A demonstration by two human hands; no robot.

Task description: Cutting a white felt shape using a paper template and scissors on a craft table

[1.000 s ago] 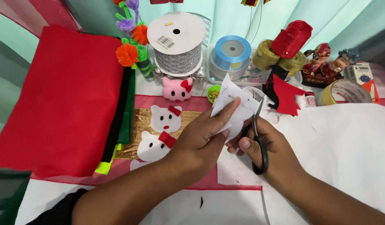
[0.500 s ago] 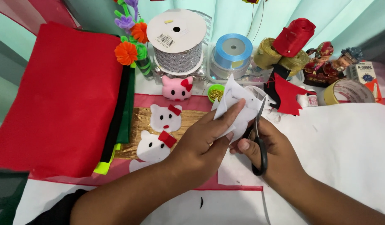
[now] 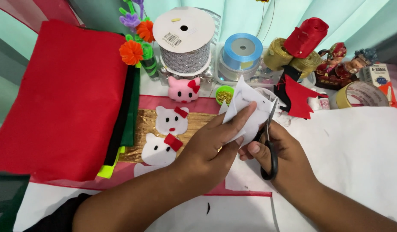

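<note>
My left hand (image 3: 207,150) pinches the white felt (image 3: 245,114) taut near the surface's far edge so the scissors (image 3: 269,141), gripped in my right hand (image 3: 284,159), can bite.

both hands (image 3: 250,150) close together, fingers curled, forearms converging

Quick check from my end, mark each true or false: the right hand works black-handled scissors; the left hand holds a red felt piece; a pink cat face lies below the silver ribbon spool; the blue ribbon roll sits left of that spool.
1. The right hand works black-handled scissors. True.
2. The left hand holds a red felt piece. False: it holds a white felt piece.
3. A pink cat face lies below the silver ribbon spool. True.
4. The blue ribbon roll sits left of that spool. False: it sits to its right.
</note>
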